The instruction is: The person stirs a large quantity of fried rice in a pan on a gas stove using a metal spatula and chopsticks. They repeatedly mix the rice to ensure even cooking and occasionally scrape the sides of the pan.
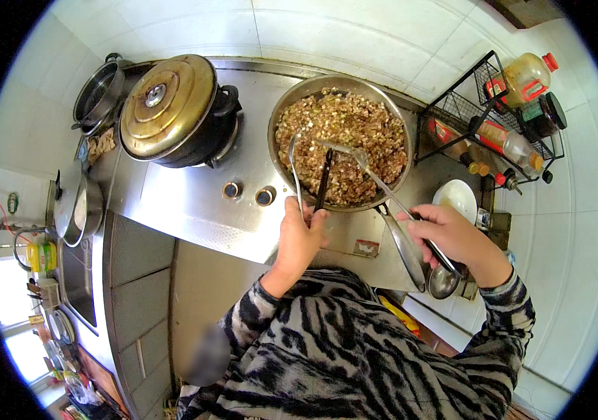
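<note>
Before me on the stove stands a wide metal frying pan [403, 181], its long handle [406, 257] angled toward my right side. A chopped, crumbly brown mixture [341, 123] with pale and greenish bits fills it; it looks like minced filling. My left hand [299, 236], at the pan's near rim, grips a thin metal spoon [294, 163] and black chopsticks [324, 178], whose tips reach over the food. In my right hand [446, 231] is a metal spatula [383, 186] with a black handle; its head touches the mixture near the pan's middle.
Left of the pan, a large lidded pot [167, 110] sits on the other burner, near two stove knobs [264, 197]. A wire rack [456, 105] with several bottles stands right. A white bowl [456, 197] and a metal ladle [443, 283] lie near my right hand.
</note>
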Action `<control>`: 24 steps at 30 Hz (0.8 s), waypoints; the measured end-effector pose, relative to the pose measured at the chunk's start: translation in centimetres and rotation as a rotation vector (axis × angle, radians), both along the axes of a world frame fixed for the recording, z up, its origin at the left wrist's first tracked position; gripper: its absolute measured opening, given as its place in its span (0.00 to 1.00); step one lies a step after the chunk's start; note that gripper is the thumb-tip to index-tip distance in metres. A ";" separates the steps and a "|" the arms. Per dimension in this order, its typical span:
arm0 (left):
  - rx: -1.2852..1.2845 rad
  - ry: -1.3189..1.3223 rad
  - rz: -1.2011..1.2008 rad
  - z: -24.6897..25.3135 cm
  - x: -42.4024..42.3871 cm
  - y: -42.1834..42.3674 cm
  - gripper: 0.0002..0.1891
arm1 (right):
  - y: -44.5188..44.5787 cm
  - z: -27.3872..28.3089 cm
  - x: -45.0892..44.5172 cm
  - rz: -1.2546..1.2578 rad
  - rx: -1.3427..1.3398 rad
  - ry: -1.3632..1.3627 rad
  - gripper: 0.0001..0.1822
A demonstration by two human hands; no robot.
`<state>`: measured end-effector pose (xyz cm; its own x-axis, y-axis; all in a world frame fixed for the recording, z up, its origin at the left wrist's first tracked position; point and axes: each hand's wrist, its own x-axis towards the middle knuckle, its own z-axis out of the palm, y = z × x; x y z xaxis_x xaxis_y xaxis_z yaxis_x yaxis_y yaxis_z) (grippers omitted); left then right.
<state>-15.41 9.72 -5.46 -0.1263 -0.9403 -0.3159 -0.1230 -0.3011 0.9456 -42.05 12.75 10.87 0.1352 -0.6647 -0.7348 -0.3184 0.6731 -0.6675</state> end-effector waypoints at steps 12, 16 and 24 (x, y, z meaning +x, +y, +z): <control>0.020 0.244 -0.051 0.1 6.1 -0.6 0.11 | 2.8 1.5 3.3 -0.188 -0.092 -0.033 0.15; 0.037 0.280 -0.010 -1.7 4.8 -2.9 0.10 | 6.8 2.5 3.5 -0.358 0.031 -0.110 0.21; -0.102 -0.059 -0.123 -0.7 3.1 -3.6 0.17 | 9.2 -2.2 5.3 -0.419 0.087 -0.438 0.23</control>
